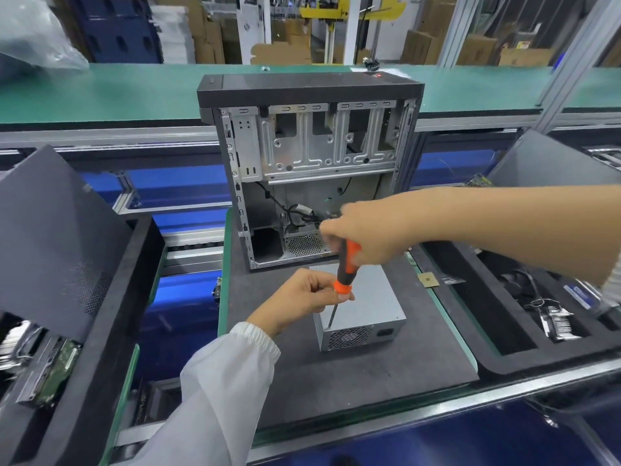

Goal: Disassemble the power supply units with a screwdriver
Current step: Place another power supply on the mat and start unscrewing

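A grey metal power supply unit (366, 307) lies on the dark foam mat (369, 381), its vented end facing me. An orange and black screwdriver (347, 264) stands tilted over it, the tip touching the unit's near left top edge. My right hand (366, 233) grips the upper handle. My left hand (302, 297) pinches the orange lower end of the handle, steadying the shaft. Behind the unit stands an opened computer case (309, 156) with bare metal bays and loose cables inside.
A dark foam tray (497, 358) on the right holds cables and a heatsink. A black side panel (53, 237) leans over a tray of parts on the left. A green conveyor belt (141, 89) runs behind the case. A small chip (427, 280) lies beside the mat.
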{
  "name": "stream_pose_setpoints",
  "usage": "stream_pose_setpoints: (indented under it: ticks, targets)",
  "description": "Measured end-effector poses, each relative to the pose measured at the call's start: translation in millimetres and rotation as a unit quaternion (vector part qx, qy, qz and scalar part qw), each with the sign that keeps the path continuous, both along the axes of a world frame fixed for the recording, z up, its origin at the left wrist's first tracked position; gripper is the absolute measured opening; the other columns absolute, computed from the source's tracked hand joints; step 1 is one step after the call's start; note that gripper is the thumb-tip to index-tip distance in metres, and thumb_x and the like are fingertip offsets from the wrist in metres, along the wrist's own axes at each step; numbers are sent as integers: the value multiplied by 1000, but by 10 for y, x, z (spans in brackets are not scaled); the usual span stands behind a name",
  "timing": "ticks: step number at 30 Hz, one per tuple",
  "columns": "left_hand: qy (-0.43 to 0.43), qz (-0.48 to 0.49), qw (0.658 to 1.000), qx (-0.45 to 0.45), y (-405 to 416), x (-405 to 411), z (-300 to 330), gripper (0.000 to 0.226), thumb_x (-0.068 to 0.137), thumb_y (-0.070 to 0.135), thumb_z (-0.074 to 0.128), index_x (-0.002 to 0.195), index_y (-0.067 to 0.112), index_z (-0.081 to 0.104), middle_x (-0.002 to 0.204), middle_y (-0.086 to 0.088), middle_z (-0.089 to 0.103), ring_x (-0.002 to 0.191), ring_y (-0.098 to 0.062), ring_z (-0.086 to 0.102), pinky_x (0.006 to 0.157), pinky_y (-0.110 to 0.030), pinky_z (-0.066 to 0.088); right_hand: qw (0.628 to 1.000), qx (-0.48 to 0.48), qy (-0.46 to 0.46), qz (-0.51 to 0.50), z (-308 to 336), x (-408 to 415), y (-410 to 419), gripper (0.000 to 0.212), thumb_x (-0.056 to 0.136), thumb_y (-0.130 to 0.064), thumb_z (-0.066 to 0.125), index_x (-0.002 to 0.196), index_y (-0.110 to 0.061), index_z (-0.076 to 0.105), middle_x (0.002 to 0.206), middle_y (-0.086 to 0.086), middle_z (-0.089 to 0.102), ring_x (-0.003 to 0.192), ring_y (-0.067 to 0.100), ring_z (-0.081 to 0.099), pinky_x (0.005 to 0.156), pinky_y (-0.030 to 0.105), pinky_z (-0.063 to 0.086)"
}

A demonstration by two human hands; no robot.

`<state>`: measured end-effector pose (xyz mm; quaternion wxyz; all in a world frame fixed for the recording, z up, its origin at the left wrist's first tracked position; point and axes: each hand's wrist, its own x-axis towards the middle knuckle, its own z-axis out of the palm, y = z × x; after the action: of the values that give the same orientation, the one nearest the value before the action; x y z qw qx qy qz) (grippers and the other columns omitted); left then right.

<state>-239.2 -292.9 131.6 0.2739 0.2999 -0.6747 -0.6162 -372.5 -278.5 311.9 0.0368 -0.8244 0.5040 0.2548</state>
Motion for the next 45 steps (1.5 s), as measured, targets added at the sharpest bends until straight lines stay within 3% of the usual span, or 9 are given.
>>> stream_pose_setpoints:
  ticks: [4,8,11,16,19,22,27,33,45]
  targets:
    - [8,-1,1000,11,-2,-12,-1,10,88,22,71,94,16,77,62,-19,28,62,-20,20,63,-35,17,997,57,-24,-37,127,-32,-32,67,77,-60,66,130,-28,39,108,1,42,88,25,61,74,33,52]
    - [5,-3,1000,3,-8,-13,-2,9,89,22,70,91,17,77,62,-14,29,59,-15,23,55,-23,21,998,-37,4,-57,11,-1,-18,61,89,-66,42,75,-7,53,50,5,63,55,21,66,54,26,51]
    - [-1,-5,1000,6,-24,-10,-22,12,90,23,70,90,13,77,61,-8,24,60,-17,20,55,-24,19,999,34,-9,-11,57,-24,-57,26,93,-34,57,112,-16,52,99,5,60,72,19,59,62,28,46]
    - [20,-16,1000,11,-24,-17,-14,11,89,23,70,97,27,76,71,-20,38,68,-33,18,63,-36,16,997,41,-26,-54,108,-35,-35,79,73,-72,60,131,-22,38,103,2,52,81,18,64,71,31,53]
    - [9,-15,1000,1,-37,-4,-14,8,89,23,70,94,21,76,68,-30,32,63,-24,19,58,-29,17,997,-47,19,-54,-25,-3,-10,63,87,-68,44,85,-6,52,66,8,67,58,21,67,51,25,46]
    - [9,-7,1000,-4,-43,5,-33,10,89,23,70,90,15,77,65,-23,22,58,-16,19,54,-24,17,1000,-5,8,-3,27,-21,-50,22,95,-35,54,106,-16,53,92,1,56,71,21,58,55,26,42]
    - [12,-5,1000,-1,-47,15,-31,9,91,20,69,88,21,77,66,-29,26,63,-21,18,64,-34,16,996,33,-29,-72,67,-21,-23,74,77,-65,63,133,-26,34,100,1,50,80,24,66,69,32,55]
    - [-17,3,1000,-18,-74,66,-82,13,88,20,72,101,19,74,66,-18,24,60,-26,23,60,-20,26,994,-19,-70,-76,-121,-72,-60,39,94,-46,53,77,-11,48,53,5,66,49,18,68,61,31,59]
    - [-55,127,989,51,140,115,-614,34,102,39,41,86,14,56,61,4,32,51,-9,26,47,-17,27,947,33,-227,-223,51,-470,-178,44,92,-45,57,85,-3,64,60,6,71,51,18,69,55,24,55]
